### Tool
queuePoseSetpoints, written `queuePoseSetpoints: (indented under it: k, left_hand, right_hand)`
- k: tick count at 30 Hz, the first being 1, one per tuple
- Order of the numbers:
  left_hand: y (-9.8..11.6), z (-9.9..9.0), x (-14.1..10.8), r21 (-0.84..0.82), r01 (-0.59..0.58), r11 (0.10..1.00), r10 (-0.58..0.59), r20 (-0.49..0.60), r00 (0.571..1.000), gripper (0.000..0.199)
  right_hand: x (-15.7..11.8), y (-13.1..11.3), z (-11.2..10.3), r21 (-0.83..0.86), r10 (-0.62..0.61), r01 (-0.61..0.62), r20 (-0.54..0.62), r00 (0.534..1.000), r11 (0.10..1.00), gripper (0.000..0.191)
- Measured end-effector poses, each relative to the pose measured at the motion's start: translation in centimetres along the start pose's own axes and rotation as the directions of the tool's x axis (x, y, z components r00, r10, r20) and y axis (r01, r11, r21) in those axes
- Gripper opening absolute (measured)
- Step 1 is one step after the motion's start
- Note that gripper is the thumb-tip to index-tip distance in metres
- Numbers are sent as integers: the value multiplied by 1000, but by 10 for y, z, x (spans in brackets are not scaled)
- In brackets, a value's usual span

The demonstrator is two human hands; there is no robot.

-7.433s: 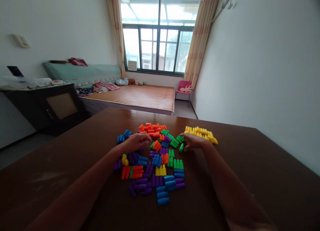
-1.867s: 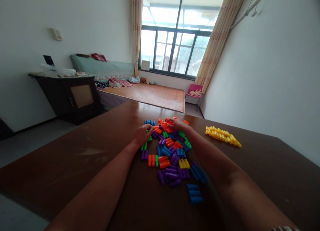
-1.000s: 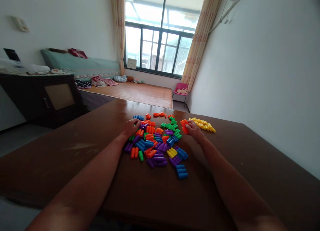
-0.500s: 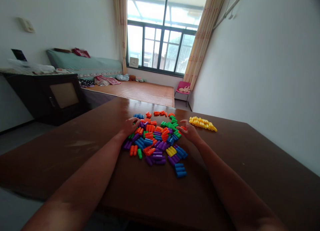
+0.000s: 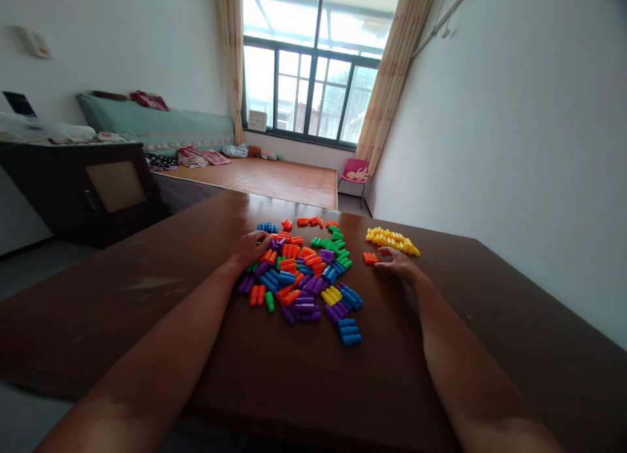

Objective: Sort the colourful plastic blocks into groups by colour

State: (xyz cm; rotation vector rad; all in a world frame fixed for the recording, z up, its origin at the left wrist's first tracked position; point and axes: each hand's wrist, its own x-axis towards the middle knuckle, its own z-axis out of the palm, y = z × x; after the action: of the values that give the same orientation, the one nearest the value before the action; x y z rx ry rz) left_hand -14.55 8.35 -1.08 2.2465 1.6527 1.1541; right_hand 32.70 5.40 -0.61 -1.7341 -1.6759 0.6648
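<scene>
A loose pile of plastic pieces in purple, blue, green, orange and yellow lies mid-table, with purple pieces [image 5: 313, 284] in its middle. At the pile's upper left rests my left hand [image 5: 252, 247], its fingers curled beside purple and orange pieces; whether it grips one is hidden. To the right of the pile, my right hand [image 5: 396, 264] has its thumb and fingers apart. An orange piece [image 5: 370, 258] lies on the table just at its fingertips. Behind that hand is a row of joined yellow pieces [image 5: 392, 240].
The brown table [image 5: 147, 316] reaches toward a low bed [image 5: 274, 179] with a mat. A dark cabinet [image 5: 117, 185] stands at the left. Past the table's far edge is a pink chair [image 5: 354, 168] with a soft toy. One blue piece [image 5: 349, 333] lies nearest the front.
My right hand has moved right, away from the pile, and the orange piece now lies apart from the pile near the yellow row. The view has shifted slightly.
</scene>
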Motion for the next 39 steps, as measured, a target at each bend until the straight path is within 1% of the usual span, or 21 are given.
queuePoseSetpoints:
  k: [2, 4, 7, 10, 12, 15, 17, 19, 21, 23, 25, 27, 29, 30, 31, 32, 34, 35, 36, 37, 39]
  left_hand:
    - [0, 0, 0, 7, 1, 1000, -1, 0, 1000, 37]
    - [0, 1, 0, 20, 9, 1000, -9, 2, 1000, 37]
    - [0, 1, 0, 34, 10, 999, -10, 25, 1000, 38]
    - [-1, 1, 0, 30, -7, 1000, 6, 36, 999, 38]
    - [-2, 1, 0, 25, -15, 1000, 14, 32, 999, 38]
    - [-3, 2, 0, 32, -8, 999, 7, 23, 1000, 37]
    - [-2, 2, 0, 39, 1, 999, -1, 16, 1000, 36]
    - [-2, 3, -1, 42, 10, 999, -11, 13, 1000, 35]
    - [0, 3, -1, 46, 17, 999, -18, 16, 1000, 34]
    - [1, 2, -2, 46, 21, 999, -22, 24, 999, 33]
    - [2, 2, -3, 41, 20, 999, -21, 29, 999, 32]
    - [3, 1, -3, 37, 18, 999, -20, 36, 999, 32]
    - [3, 0, -3, 39, 17, 999, -19, 44, 999, 31]
    - [2, 0, -3, 41, 16, 999, -18, 49, 999, 31]
    - [1, 1, -3, 43, 13, 999, -15, 54, 998, 32]
    - [0, 1, -3, 45, 10, 999, -13, 56, 998, 32]
    - [-2, 3, -2, 51, 4, 999, -7, 56, 998, 33]
    - [-3, 3, -2, 56, 1, 998, -5, 58, 998, 33]
    - [-4, 4, -1, 61, 0, 998, -4, 60, 998, 34]
    - [-4, 4, -1, 67, 0, 998, -5, 62, 998, 34]
    - [-4, 4, -1, 78, 5, 997, -10, 67, 998, 35]
  right_hand:
    - [-1, 1, 1, 25, -15, 15, -20, 1000, 1000, 62]
    - [-1, 0, 6, -20, -55, 54, -43, 998, 998, 64]
    - [2, -3, 20, -220, -157, 137, -77, 984, 966, 62]
    - [4, -8, 33, -403, -241, 182, -102, 965, 897, 46]
    - [3, -14, 38, -400, -249, 199, -77, 965, 895, 41]
    - [-4, -33, 46, -256, -299, 282, -27, 954, 925, 44]
    - [-12, -55, 56, -185, -395, 379, -55, 917, 906, 42]
    - [-23, -81, 71, -186, -515, 495, -76, 854, 849, 38]
    - [-36, -107, 90, -236, -621, 599, -22, 784, 765, 35]
    - [-48, -127, 109, -299, -675, 663, 77, 734, 686, 33]
    - [-56, -138, 123, -338, -680, 681, 142, 720, 650, 27]
    - [-57, -142, 128, -322, -678, 682, 143, 721, 657, 23]
    - [-50, -139, 122, -257, -686, 679, 75, 723, 688, 23]
    - [-44, -134, 116, -209, -680, 667, 15, 733, 715, 25]
    - [-36, -127, 108, -150, -654, 642, -55, 754, 752, 27]
    - [-27, -117, 98, -84, -604, 599, -126, 787, 797, 30]
    - [-9, -90, 75, 48, -442, 466, -242, 864, 884, 36]
    - [-1, -73, 64, 93, -351, 388, -276, 895, 917, 38]
    - [6, -55, 53, 110, -267, 313, -305, 914, 944, 39]
    - [12, -38, 43, 93, -200, 241, -319, 926, 966, 38]
    - [18, -8, 29, -23, -120, 120, -328, 937, 993, 31]
